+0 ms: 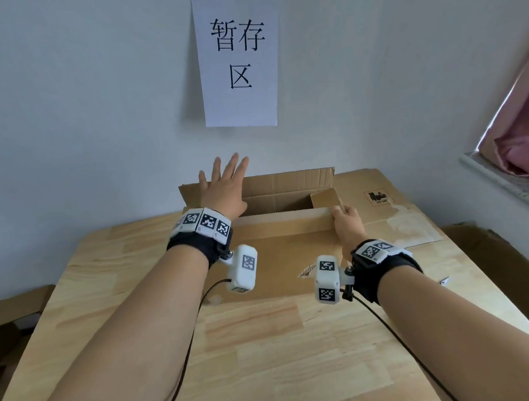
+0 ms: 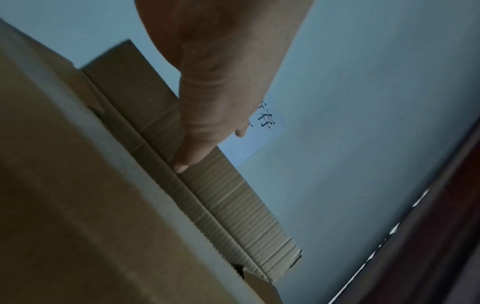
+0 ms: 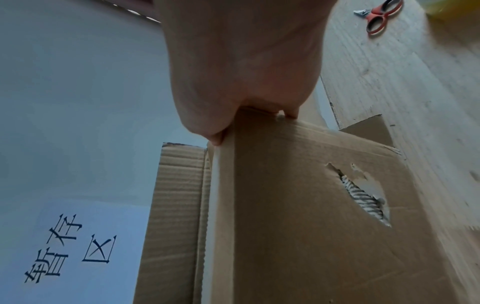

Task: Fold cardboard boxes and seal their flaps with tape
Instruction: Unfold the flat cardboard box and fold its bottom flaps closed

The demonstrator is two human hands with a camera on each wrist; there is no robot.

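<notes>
A brown cardboard box [image 1: 276, 230] stands open-topped at the far side of the wooden table [image 1: 262, 344]. Its far flap [image 1: 289, 181] stands upright against the wall. My left hand [image 1: 223, 186] is spread with straight fingers over the box's left end; in the left wrist view the left hand [image 2: 207, 115] has one fingertip touching the far flap [image 2: 228, 195]. My right hand [image 1: 346, 220] grips the right end of the box's near wall, beside the small right flap [image 1: 326, 198]. In the right wrist view the right hand [image 3: 246, 115] pinches the box [image 3: 298, 226] edge; a torn hole [image 3: 361, 193] shows in the wall.
A flattened cardboard sheet [image 1: 386, 208] with a printed mark lies right of the box. Red-handled scissors [image 3: 381, 16] lie on the table. A paper sign [image 1: 239, 63] hangs on the wall behind. More cardboard [image 1: 18, 317] sits below the table's left side, a pink curtain [image 1: 516, 137] at right.
</notes>
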